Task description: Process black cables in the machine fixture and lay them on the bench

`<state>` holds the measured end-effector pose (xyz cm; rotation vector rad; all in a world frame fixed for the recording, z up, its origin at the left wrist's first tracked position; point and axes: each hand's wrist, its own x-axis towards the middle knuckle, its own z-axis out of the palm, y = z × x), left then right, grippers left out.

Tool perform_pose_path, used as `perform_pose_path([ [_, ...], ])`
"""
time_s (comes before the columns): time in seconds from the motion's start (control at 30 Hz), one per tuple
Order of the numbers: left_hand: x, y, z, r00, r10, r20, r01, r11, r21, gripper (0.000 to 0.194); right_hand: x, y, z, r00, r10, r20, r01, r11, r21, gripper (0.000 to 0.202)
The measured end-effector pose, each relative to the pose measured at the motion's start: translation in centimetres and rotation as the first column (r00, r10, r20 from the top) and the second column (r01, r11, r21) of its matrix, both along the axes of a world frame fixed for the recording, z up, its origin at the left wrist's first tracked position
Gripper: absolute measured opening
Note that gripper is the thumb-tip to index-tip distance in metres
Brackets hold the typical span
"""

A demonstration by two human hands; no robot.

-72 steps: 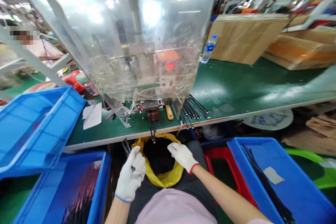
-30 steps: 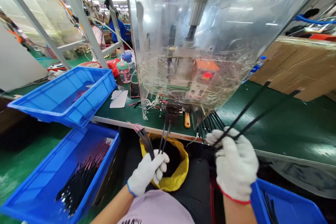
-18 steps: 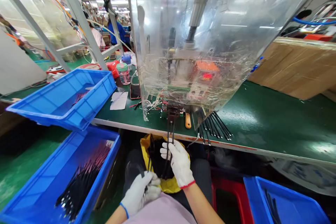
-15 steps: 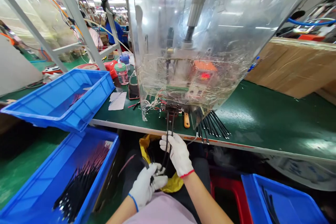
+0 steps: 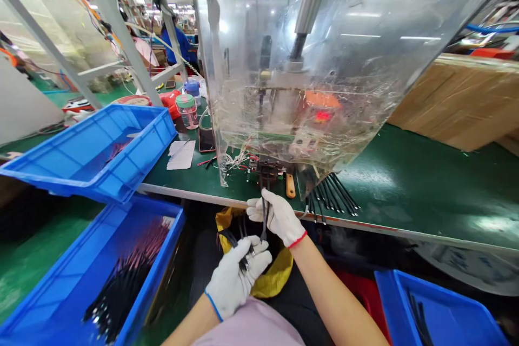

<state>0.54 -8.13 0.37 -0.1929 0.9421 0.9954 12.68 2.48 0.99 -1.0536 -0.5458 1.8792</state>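
Note:
My right hand (image 5: pixel 279 219), in a white glove with a red cuff, pinches a black cable (image 5: pixel 264 221) just in front of the bench edge. The cable's upper end runs toward a small dark metal fixture (image 5: pixel 271 166) below the clear machine guard; whether it is inside the fixture cannot be made out. Lower and to the left, my left hand (image 5: pixel 239 273), gloved with a blue cuff, curls around several black cables (image 5: pixel 232 238). Its fingertips are close to the lower end of the cable in my right hand. Behind both hands lies a yellow bag (image 5: pixel 275 278).
Black cables (image 5: pixel 334 194) lie at the bench edge, right of a wooden handle (image 5: pixel 290 186). The clear guard (image 5: pixel 251 21) covers the machine above. Blue bins (image 5: pixel 121 186) stand left, one holding many cables. Another blue bin (image 5: pixel 454 303) is lower right. A cardboard box (image 5: pixel 458 102) stands right.
My left hand has risen and moved right, nearer the right hand. My right hand has shifted slightly up and right. The view has tilted a little.

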Motion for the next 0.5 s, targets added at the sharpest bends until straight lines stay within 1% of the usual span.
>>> perform_pose_path([
  [0.07, -0.3, -0.1, -0.5, 1.0, 0.015, -0.016, -0.015, 1.0, -0.013, 0.022, 0.0, 1.1, 0.1, 0.999, -0.014, -0.03, 0.014, 1.0, 0.0, 0.041],
  [0.17, -1.0, -0.2, -1.4, 0.998, 0.037, -0.052, -0.038, 0.999, -0.024, 0.024, 0.0, 2.2, 0.1, 0.999, -0.029, -0.031, 0.028, 1.0, -0.012, 0.04],
  [0.33, -1.8, -0.5, -2.6, 0.994, 0.061, -0.093, -0.066, 0.997, -0.05, 0.027, -0.3, 2.7, 0.4, 0.998, -0.067, -0.007, 0.067, 0.997, -0.037, 0.043],
  [0.5, -2.0, -0.5, -2.9, 0.994, 0.051, -0.094, -0.057, 0.996, -0.066, 0.025, -0.7, 2.9, 0.9, 0.998, -0.068, 0.011, 0.068, 0.995, -0.072, 0.045],
])
